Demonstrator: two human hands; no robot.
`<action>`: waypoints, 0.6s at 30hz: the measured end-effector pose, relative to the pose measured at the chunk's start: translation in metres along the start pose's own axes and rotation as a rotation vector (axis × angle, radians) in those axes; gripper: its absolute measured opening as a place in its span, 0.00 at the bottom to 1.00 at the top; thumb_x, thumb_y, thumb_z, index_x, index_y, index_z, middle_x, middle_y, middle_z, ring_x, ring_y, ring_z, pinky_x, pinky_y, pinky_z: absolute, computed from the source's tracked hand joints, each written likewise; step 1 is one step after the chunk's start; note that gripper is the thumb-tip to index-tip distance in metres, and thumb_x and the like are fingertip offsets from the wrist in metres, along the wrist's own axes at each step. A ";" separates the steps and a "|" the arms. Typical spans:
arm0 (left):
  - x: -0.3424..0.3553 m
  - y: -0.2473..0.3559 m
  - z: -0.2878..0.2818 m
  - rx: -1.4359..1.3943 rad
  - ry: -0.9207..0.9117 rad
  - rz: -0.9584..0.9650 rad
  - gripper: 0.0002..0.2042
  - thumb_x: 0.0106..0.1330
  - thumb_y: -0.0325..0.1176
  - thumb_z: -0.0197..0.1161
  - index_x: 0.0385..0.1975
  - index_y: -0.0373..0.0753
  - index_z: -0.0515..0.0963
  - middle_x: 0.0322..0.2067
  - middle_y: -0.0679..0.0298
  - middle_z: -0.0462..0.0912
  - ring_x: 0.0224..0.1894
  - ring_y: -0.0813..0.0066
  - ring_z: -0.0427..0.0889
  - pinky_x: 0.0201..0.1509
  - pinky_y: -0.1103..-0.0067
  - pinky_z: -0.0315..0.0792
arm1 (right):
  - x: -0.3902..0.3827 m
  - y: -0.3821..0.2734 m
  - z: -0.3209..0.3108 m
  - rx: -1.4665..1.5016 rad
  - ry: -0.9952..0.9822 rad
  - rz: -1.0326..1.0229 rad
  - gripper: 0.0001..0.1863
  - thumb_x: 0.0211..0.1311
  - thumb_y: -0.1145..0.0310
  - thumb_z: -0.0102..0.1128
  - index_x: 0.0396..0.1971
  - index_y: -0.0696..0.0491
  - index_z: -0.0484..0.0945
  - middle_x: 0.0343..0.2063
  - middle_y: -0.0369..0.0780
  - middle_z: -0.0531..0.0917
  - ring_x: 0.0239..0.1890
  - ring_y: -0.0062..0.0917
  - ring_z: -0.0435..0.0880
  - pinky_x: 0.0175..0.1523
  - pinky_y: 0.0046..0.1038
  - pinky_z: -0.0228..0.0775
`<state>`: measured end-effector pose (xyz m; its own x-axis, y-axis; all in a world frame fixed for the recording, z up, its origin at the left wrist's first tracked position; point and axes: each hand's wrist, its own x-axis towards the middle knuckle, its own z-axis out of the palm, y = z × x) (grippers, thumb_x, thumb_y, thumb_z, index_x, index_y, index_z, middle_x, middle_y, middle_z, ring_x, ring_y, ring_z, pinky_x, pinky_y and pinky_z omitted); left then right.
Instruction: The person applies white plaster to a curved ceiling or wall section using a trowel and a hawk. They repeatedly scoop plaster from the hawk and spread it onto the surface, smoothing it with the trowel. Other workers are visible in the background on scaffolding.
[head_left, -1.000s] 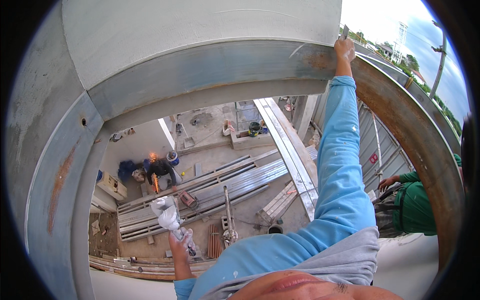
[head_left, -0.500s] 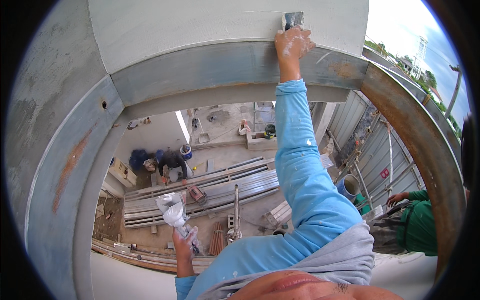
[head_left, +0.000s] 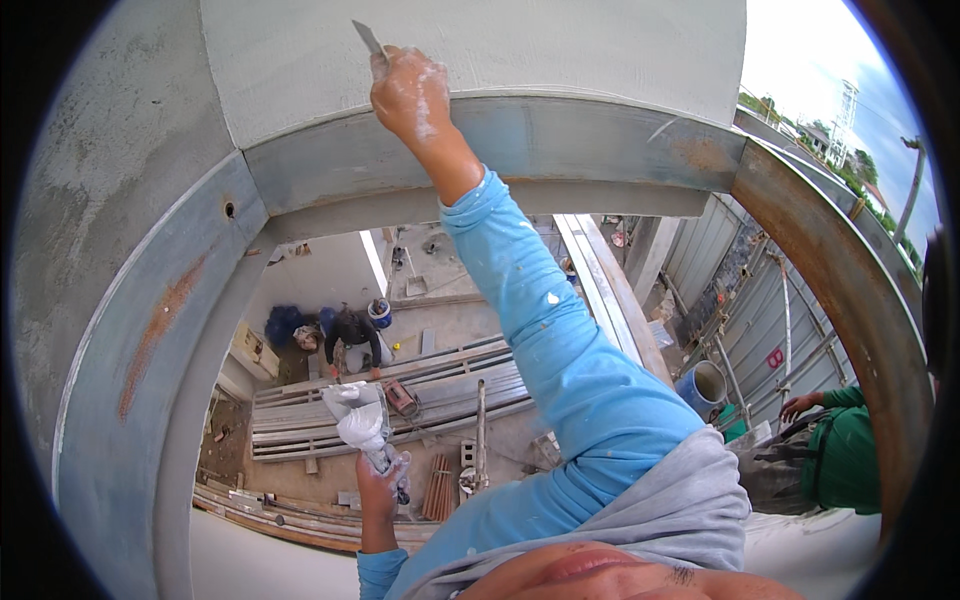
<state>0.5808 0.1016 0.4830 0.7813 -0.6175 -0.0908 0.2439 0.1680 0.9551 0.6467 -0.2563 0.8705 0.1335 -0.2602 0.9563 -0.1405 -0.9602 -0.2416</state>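
Observation:
My right hand (head_left: 415,95) reaches up to the pale skim-coated wall (head_left: 580,50), its fingers wrapped around a putty knife (head_left: 368,37). The thin blade points up and left, seen nearly edge-on; I cannot tell whether it touches the wall. White filler smears the back of this hand. Lower down on the left, my left hand (head_left: 377,490) grips a tool loaded with white filler (head_left: 362,425). Filler hides much of that tool, so its exact kind is unclear. White stuff also coats the left fingers.
A steel beam (head_left: 590,140) runs below the wall, with rusty beams (head_left: 820,260) at right. Far below, a crouching person (head_left: 350,335) is beside long metal profiles (head_left: 470,385). Another person in green (head_left: 840,455) stands at right near a bucket (head_left: 702,385) and scaffold poles.
My right hand has swept left along the wall with the putty knife, whose blade has turned from broadside to nearly edge-on. My left hand stays almost in place, still holding the filler-loaded tool.

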 end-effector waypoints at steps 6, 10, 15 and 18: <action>-0.001 -0.004 0.013 -0.042 -0.017 -0.047 0.26 0.60 0.18 0.65 0.57 0.42 0.63 0.28 0.70 0.70 0.14 0.81 0.67 0.14 0.81 0.64 | 0.021 0.218 -0.222 -0.481 0.425 0.140 0.19 0.70 0.59 0.48 0.41 0.57 0.83 0.34 0.54 0.85 0.39 0.53 0.84 0.44 0.48 0.73; 0.012 -0.011 0.018 -0.054 -0.031 -0.086 0.26 0.60 0.19 0.65 0.57 0.42 0.63 0.28 0.69 0.70 0.15 0.81 0.67 0.14 0.82 0.63 | 0.021 0.344 -0.346 -0.848 0.356 0.569 0.24 0.72 0.51 0.42 0.52 0.50 0.81 0.50 0.51 0.82 0.55 0.49 0.79 0.60 0.51 0.64; 0.018 -0.008 0.028 -0.039 -0.037 -0.047 0.26 0.61 0.18 0.64 0.57 0.42 0.64 0.29 0.69 0.71 0.15 0.83 0.67 0.15 0.82 0.64 | 0.025 0.379 -0.370 -0.884 0.269 0.708 0.25 0.71 0.50 0.43 0.52 0.51 0.80 0.53 0.49 0.81 0.57 0.47 0.78 0.61 0.53 0.62; 0.019 -0.008 0.025 -0.060 -0.047 -0.060 0.26 0.61 0.17 0.64 0.57 0.42 0.64 0.29 0.69 0.71 0.16 0.83 0.68 0.15 0.82 0.64 | 0.026 0.381 -0.347 -0.909 0.215 0.702 0.26 0.69 0.49 0.45 0.54 0.53 0.78 0.53 0.50 0.80 0.57 0.47 0.78 0.62 0.53 0.61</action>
<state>0.5793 0.0691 0.4802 0.7368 -0.6631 -0.1322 0.3241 0.1747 0.9298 0.2566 -0.5931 0.8603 -0.4090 -0.5983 0.6890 -0.7798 -0.1630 -0.6044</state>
